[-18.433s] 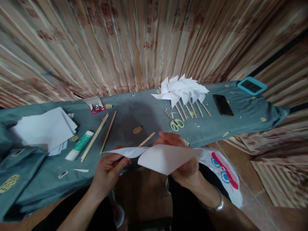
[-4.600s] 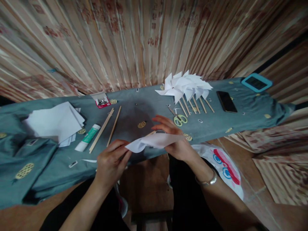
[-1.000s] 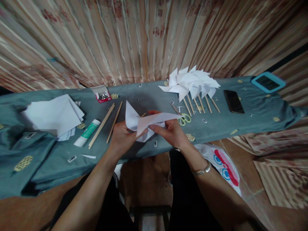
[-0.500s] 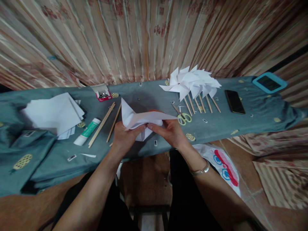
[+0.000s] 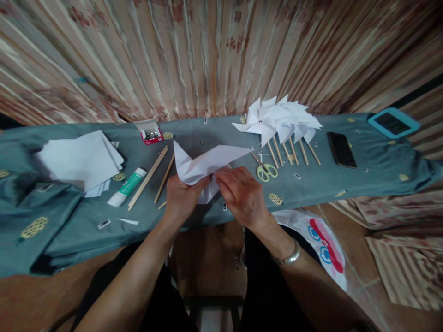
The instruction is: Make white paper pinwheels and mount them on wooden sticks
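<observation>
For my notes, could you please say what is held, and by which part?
The folded paper, near its middle: left hand grips it, right hand touches there.

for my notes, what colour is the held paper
The held paper is white; head view shows it.

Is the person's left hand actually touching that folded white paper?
Touching. The head view shows the left hand holding the folded white paper, with the thumb pressed against its near side.

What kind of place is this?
Perhaps a room at home, used as a craft corner: long patterned curtains hang beyond a pineapple-print cloth, and white paper pinwheels lie on it near green-handled scissors.
</observation>
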Demonstrator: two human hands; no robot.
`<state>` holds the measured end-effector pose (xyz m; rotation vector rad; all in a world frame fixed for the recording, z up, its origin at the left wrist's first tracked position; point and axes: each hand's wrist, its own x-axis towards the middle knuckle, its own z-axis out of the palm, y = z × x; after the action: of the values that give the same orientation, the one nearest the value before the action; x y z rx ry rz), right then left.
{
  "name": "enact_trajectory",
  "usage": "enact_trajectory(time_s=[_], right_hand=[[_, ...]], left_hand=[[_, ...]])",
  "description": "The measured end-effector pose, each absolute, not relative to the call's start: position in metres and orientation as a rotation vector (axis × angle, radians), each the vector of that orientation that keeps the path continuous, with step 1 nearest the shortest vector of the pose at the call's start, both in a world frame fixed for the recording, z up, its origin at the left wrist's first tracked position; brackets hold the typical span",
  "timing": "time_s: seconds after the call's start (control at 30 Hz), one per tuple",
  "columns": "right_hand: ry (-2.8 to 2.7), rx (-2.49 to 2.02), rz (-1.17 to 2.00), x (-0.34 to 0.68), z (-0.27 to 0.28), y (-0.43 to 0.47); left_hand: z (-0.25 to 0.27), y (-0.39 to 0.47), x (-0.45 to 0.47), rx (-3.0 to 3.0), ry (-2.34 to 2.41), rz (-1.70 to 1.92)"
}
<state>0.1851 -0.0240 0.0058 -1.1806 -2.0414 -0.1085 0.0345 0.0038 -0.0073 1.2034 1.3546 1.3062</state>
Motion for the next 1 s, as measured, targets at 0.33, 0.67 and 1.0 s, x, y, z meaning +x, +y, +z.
enact_trajectory(time_s=[0.33, 0.67, 1.0], right_hand=[[-2.099, -1.239, -0.176, 0.1825, 0.0036, -0.0206], [-2.081, -1.278, -0.060, 0.1839, 0.0028, -0.0216], [-2.210, -1.261, -0.196, 0.1844, -0.0034, -0.0216]], left_hand=[[-0.0010, -0.0013, 0.0325, 1.386, 1.524, 1.157], [0.0009, -0.0041, 0.0340, 1.450, 1.566, 1.097], [-0.0009, -0.0023, 0.0330, 1.382, 1.521, 1.151]])
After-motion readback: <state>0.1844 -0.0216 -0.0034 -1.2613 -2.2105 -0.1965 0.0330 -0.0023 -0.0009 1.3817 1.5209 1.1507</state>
